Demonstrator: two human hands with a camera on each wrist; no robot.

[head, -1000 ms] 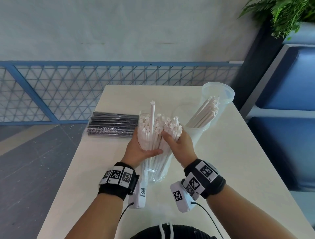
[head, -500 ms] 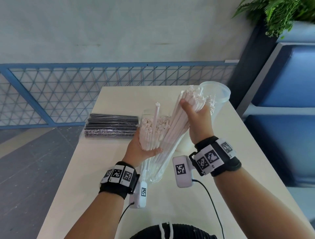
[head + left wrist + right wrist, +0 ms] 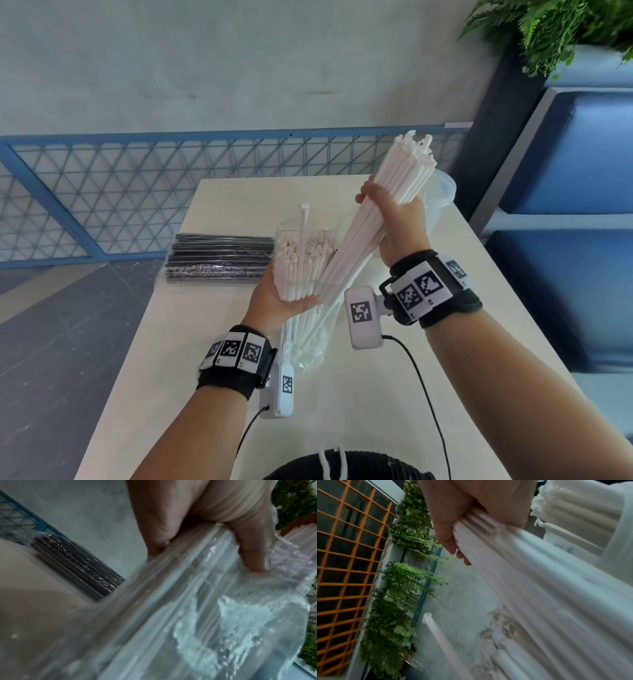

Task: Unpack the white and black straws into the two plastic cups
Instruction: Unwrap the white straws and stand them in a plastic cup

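The right hand (image 3: 394, 212) is raised, fist closed around a slanted bundle of white straws (image 3: 383, 205) whose tops point toward 1 o'clock, by the plastic cup (image 3: 442, 195). The left hand (image 3: 274, 298) grips the clear bag (image 3: 308, 329) of remaining white straws upright at table centre. Packed black straws (image 3: 219, 257) lie at 10 o'clock near the table (image 3: 171, 359)'s left edge.

Blue lattice railing (image 3: 137, 192) behind the cream table (image 3: 178, 342); fern (image 3: 555, 31) above blue upholstered seating (image 3: 582, 154); orange grid (image 3: 342, 561).
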